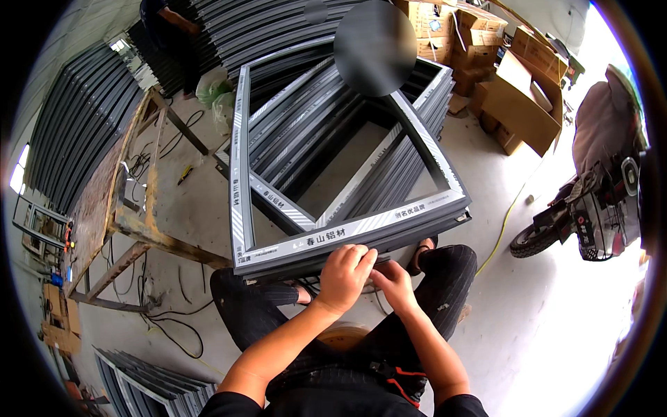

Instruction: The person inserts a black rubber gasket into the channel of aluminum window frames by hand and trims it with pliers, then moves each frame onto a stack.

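Note:
A stack of dark grey metal window frames (351, 231) with white printed film stands in front of me, some of them turned at an angle to the top one. Against the near edge of the top frame, my left hand (345, 279) is closed, its fingers curled and pressed together. Just right of it, my right hand (396, 286) is closed in a pinch at the frame's outer side, close to the left fingertips. Whatever is between the fingers of either hand is too small or hidden to make out.
At left stands a rusty metal-legged workbench (149, 226), with black cables (174, 333) on the floor. More frames are stacked behind it (90, 118). Cardboard boxes (521, 97) and a two-wheeler (597, 187) are at right. A person (167, 31) stands far left. A blurred disc covers the stack's far end.

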A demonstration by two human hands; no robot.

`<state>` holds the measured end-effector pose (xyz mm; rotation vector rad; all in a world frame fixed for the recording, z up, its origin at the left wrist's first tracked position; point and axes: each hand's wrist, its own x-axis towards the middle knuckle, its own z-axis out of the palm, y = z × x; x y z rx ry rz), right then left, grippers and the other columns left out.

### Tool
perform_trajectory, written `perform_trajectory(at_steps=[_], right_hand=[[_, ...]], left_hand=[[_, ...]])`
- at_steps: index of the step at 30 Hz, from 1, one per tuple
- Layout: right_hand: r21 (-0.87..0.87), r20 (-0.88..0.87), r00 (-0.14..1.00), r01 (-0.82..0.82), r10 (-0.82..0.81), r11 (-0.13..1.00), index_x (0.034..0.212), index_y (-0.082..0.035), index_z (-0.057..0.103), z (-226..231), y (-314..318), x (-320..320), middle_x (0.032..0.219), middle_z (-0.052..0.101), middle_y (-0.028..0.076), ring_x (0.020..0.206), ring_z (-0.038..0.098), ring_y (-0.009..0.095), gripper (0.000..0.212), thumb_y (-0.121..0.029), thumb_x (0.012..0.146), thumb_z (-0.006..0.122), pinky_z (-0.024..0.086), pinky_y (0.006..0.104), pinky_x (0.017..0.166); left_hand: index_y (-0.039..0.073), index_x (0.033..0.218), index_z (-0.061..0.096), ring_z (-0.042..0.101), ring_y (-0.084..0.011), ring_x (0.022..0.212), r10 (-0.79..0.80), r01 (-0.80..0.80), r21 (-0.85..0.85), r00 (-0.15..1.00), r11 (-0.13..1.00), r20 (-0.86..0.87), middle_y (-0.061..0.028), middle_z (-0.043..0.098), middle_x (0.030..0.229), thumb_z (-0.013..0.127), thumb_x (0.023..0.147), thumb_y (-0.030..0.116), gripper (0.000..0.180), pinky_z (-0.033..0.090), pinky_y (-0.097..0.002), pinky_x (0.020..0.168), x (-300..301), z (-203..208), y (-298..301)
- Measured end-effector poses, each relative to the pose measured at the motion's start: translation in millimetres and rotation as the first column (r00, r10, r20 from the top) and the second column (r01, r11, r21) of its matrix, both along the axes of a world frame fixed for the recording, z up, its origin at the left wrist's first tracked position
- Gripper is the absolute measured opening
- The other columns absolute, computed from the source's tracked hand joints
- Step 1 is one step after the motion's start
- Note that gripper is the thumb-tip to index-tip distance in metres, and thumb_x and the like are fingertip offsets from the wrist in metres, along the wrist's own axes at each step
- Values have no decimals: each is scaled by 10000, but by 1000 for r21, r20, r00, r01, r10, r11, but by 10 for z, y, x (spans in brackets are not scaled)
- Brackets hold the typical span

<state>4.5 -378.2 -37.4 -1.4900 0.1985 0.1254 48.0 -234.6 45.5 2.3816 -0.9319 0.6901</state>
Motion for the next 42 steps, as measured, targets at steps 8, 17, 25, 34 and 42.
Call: perform_trajectory(at_steps=[8, 17, 25, 34, 42], right_hand=[[509, -160, 973, 224, -164, 831, 992, 49, 555, 108, 75, 107, 902, 623, 112, 768, 630, 175, 123, -3, 881, 562, 541, 288, 670], [573, -210, 972, 209, -105, 793, 1036, 63, 543, 372, 49, 41, 897, 611, 82, 779, 615, 150, 201, -64, 886, 586, 513, 259, 688], [529, -195, 977, 176, -83, 830, 1054, 54, 535, 212, 6, 71, 916, 601, 89, 778, 587, 141, 227, -75, 883, 610, 499, 269, 694], [539, -184, 978, 183, -97, 822, 974, 43, 527, 255, 96, 165, 905, 613, 111, 771, 596, 161, 213, -104, 876, 645, 509, 284, 672], [494, -226, 951, 297, -210, 817, 821, -15, 541, 133, 176, 249, 743, 624, 97, 600, 582, 140, 178, -139, 881, 654, 465, 253, 543]], left_hand=[[83, 961, 669, 599, -210, 841, 13, -9, 49, 996, 999, -84, -19, 613, 890, 700, 755, 109, 210, 481, -346, 733, -72, -67, 254], [95, 1005, 665, 608, -193, 832, -6, 7, 12, 1000, 1000, -24, -4, 626, 916, 656, 751, 84, 255, 468, -344, 727, -22, -144, 51], [84, 1003, 686, 600, -193, 720, 121, -113, 154, 991, 982, -48, -16, 577, 833, 665, 737, 74, 268, 505, -318, 605, -82, -150, 159], [75, 996, 681, 590, -190, 717, 138, -119, 202, 987, 972, -80, -16, 561, 809, 650, 742, 77, 256, 507, -308, 583, -85, -190, 183], [66, 962, 690, 591, -200, 726, 128, -112, 156, 987, 981, -94, -20, 583, 810, 680, 714, 65, 248, 504, -319, 595, -73, -195, 162]])
